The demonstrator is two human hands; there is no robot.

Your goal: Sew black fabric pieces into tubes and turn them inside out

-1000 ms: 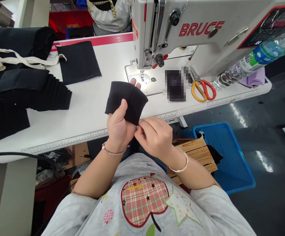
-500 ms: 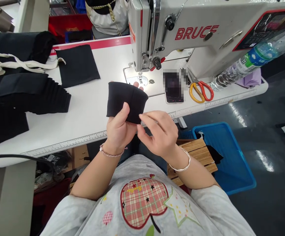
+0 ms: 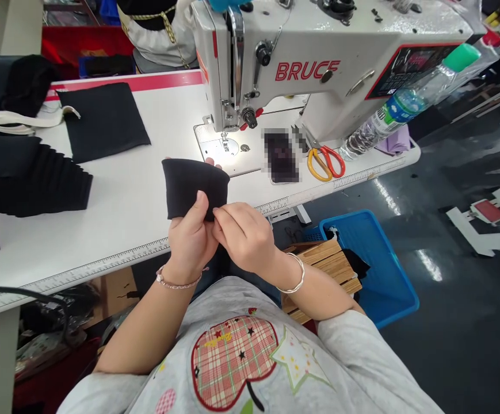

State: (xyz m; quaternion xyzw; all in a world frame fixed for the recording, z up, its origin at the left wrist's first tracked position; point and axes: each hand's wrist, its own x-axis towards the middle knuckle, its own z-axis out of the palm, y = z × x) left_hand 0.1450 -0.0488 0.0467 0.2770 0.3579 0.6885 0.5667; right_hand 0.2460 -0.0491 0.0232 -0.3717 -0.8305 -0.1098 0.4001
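Observation:
A folded black fabric piece [image 3: 191, 183] is held over the front of the white table [image 3: 120, 198]. My left hand [image 3: 193, 238] grips it from below, thumb on the near face and fingertips showing behind its upper edge. The fingers of my right hand [image 3: 245, 236] pinch its lower right corner. Just beyond the fabric is the needle area of a white sewing machine [image 3: 293, 69]. A flat black cloth [image 3: 105, 122] lies on the table to the left.
Stacked black pieces [image 3: 25, 175] and a white strap [image 3: 21, 119] occupy the table's left. Right of the needle are a blurred phone [image 3: 281, 156], scissors [image 3: 326, 163] and a plastic bottle [image 3: 388, 121]. A blue bin [image 3: 388, 270] and wooden slats [image 3: 327, 270] are below.
The view has shifted right, so the table things appear farther left. My right fingers have closed on the fabric's lower right corner. My left hand keeps its hold.

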